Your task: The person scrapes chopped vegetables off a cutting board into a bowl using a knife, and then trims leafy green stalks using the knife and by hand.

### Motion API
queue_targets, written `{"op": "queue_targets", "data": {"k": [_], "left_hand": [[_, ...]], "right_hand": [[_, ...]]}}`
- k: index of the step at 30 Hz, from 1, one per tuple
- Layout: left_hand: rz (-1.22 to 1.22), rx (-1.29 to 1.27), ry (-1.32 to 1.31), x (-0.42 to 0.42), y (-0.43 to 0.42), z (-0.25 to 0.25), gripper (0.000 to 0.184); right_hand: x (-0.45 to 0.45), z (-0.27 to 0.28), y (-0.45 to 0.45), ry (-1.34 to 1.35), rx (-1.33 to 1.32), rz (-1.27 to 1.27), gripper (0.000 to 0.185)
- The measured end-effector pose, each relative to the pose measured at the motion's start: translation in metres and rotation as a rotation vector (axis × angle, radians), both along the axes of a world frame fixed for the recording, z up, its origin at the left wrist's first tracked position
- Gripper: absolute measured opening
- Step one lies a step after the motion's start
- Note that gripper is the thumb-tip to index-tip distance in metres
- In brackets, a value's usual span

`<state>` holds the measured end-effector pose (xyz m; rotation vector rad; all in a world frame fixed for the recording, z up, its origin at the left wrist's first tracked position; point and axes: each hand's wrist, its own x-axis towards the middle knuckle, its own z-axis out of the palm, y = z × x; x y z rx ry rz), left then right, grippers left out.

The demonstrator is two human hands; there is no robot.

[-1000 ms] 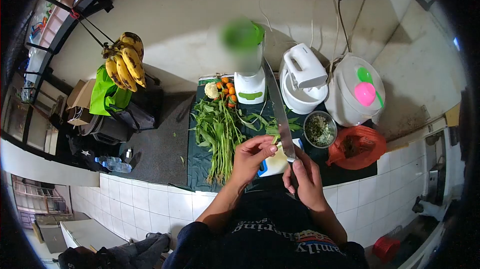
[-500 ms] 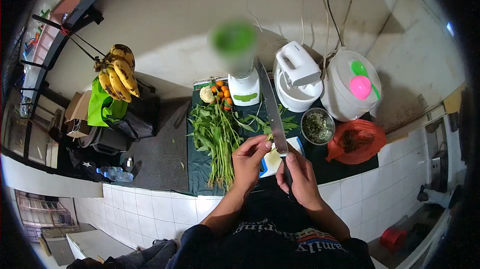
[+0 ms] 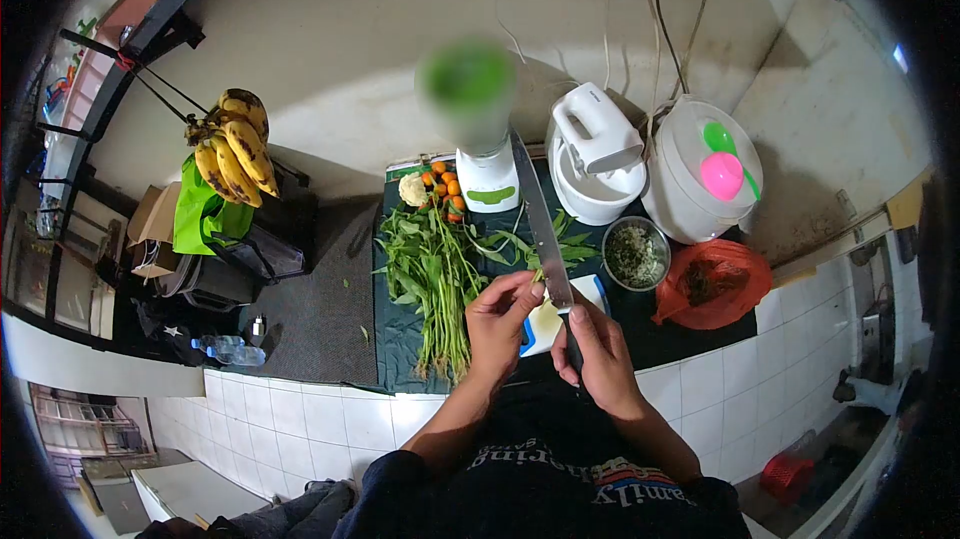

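Observation:
My right hand point(image 3: 603, 359) is wrapped round the black handle of a large kitchen knife point(image 3: 543, 224), its long blade pointing away from me. My left hand point(image 3: 495, 324) pinches a leafy green stem point(image 3: 537, 277) close beside the blade. The leaves of that stem point(image 3: 575, 247) seem to spread out behind the blade. Both hands are above a white cutting board point(image 3: 545, 325) with blue edges, partly hidden by them. To the left of my left hand lies a bunch of leafy greens point(image 3: 435, 274) with long stems and roots towards me.
Behind stand a white blender point(image 3: 488, 179) with a blurred top, a hand mixer point(image 3: 598, 134) on its base, and a white cooker point(image 3: 690, 204). A metal bowl of chopped greens point(image 3: 635, 254) and a red plastic bag point(image 3: 740, 284) are at right. Bananas point(image 3: 235, 154) hang at left.
The knife blade has shifted very slightly, its tip a little to the left. Both hands keep nearly the same place and grip.

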<state>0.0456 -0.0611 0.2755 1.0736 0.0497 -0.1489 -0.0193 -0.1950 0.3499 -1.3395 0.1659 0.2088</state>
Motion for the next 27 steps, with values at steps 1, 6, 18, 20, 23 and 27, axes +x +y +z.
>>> {"op": "queue_targets", "data": {"k": [1, 6, 18, 20, 23, 27], "left_hand": [[-0.002, -0.006, 0.012, -0.0002, 0.0001, 0.0004, 0.021], [0.005, -0.005, -0.016, -0.0005, 0.0002, -0.0022, 0.021], [0.036, 0.015, -0.022, 0.0008, 0.0002, -0.0075, 0.018], [0.038, 0.006, -0.016, 0.0004, 0.0004, -0.0080, 0.018], [0.046, 0.012, -0.006, 0.0007, 0.0019, -0.0086, 0.017], [0.061, 0.020, -0.031, 0.0014, 0.0034, -0.0086, 0.016]], "right_hand": [[-0.0001, -0.0015, 0.0000, -0.009, -0.004, -0.001, 0.052], [-0.0007, -0.0021, -0.0016, 0.005, -0.014, 0.009, 0.052], [-0.0030, -0.0043, 0.0000, 0.042, -0.012, 0.035, 0.052], [-0.0031, -0.0056, 0.0004, 0.032, -0.006, 0.041, 0.052], [-0.0037, -0.0014, 0.0033, 0.043, -0.005, 0.025, 0.050], [-0.0041, -0.0037, 0.0045, 0.050, -0.016, 0.051, 0.049]]}}
